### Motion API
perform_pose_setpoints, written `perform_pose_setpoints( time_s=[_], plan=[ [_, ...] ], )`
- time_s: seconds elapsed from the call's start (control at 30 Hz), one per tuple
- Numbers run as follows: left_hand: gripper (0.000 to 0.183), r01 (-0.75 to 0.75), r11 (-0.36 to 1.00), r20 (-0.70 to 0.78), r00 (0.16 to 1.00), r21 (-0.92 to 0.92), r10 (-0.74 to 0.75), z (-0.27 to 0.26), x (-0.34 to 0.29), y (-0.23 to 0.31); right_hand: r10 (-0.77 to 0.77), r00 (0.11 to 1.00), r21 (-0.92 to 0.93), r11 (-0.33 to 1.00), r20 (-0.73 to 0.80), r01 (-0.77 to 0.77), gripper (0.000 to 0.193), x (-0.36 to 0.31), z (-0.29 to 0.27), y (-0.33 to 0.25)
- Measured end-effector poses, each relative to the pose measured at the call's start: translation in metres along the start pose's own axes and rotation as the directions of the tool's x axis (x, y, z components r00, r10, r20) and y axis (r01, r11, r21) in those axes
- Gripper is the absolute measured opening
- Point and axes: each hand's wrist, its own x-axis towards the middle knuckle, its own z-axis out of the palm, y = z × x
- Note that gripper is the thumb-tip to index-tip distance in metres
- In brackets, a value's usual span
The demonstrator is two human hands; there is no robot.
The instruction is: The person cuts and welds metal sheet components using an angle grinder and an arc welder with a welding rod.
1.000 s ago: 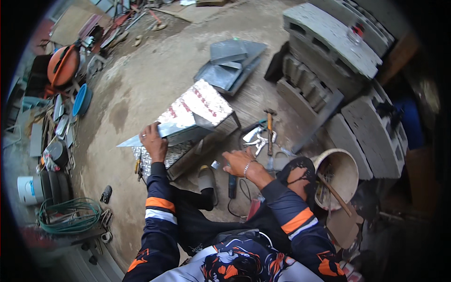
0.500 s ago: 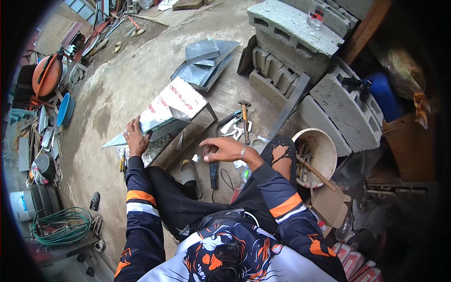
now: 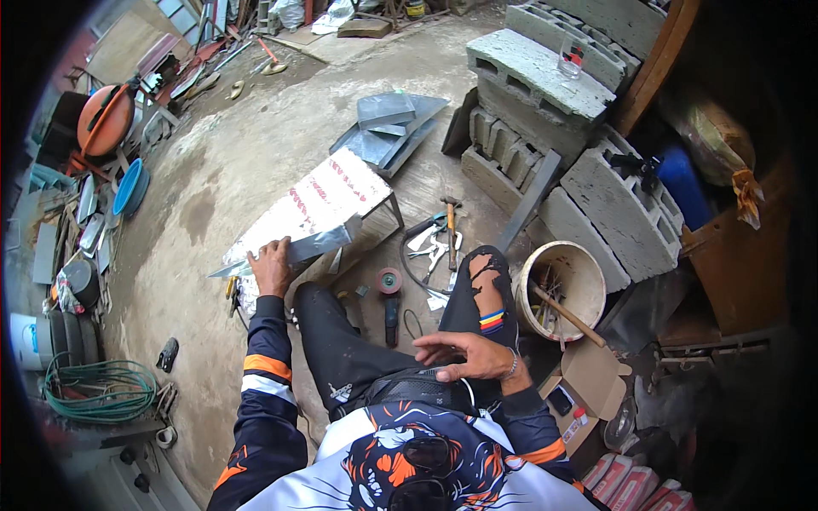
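Back toward the waist comes the right hand (image 3: 467,356), having drawn away from the spot above the angle grinder (image 3: 391,311), and with that retreat the grinder's pinkish disc has come into plain sight! Its fingers are loosely bent and spread a little, nothing between them, palm turned inward just in front of the black waist bag (image 3: 415,390). Over on the other side, the left hand (image 3: 271,266) lies across the near edge of the folded sheet-metal piece (image 3: 319,244), fingers over the top; whether they truly pinch it, I can't tell. That metal piece, pointed at its left end and bent up at its right, sits on a foil-faced bench (image 3: 341,183) marked in red, and it has turned, showing a narrower face than half a second ago. Between the knees stands that grinder, and beyond it a hammer (image 3: 451,230) lies on the concrete beside some silvery pliers (image 3: 435,254). Out right, a cream bucket (image 3: 590,277) holds a wooden-handled tool (image 3: 573,318), with an unfolded cardboard box (image 3: 601,375) below. Past the bench, more cut sheet metal (image 3: 386,111) is stacked, grey concrete blocks (image 3: 545,72) rise right, and a coiled green hose (image 3: 98,409) lies far left.
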Motion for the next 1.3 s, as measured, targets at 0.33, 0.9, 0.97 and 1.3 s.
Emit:
perform_pose_setpoints(
  time_s=[0.33, 0.9, 0.97, 1.3],
  plan=[
    [0.044, -0.081, 0.991, 0.078, 0.994, 0.109, 0.072, 0.003, -0.034, 0.008, -0.053, 0.995, -0.05, 0.998, -0.089, 0.049, 0.069, -0.02, 0.008, -0.018],
    [0.08, 0.108, 0.964, 0.239, 0.97, -0.241, -0.049, -0.085, -0.065, 0.018, -0.262, 0.626, -0.221, 0.78, 0.734, 0.585, 0.071, 0.003, 0.051, -0.136],
    [0.077, 0.128, 0.953, 0.231, 0.971, -0.273, -0.064, -0.097, -0.075, 0.019, -0.251, 0.607, -0.228, 0.767, 0.754, 0.6, 0.07, 0.01, 0.055, -0.142],
    [0.055, 0.067, 0.804, 0.16, 0.987, -0.591, 0.035, -0.109, -0.137, 0.026, -0.262, 0.502, -0.14, 0.764, 0.824, 0.629, 0.063, 0.032, 0.056, -0.17]
  ],
)
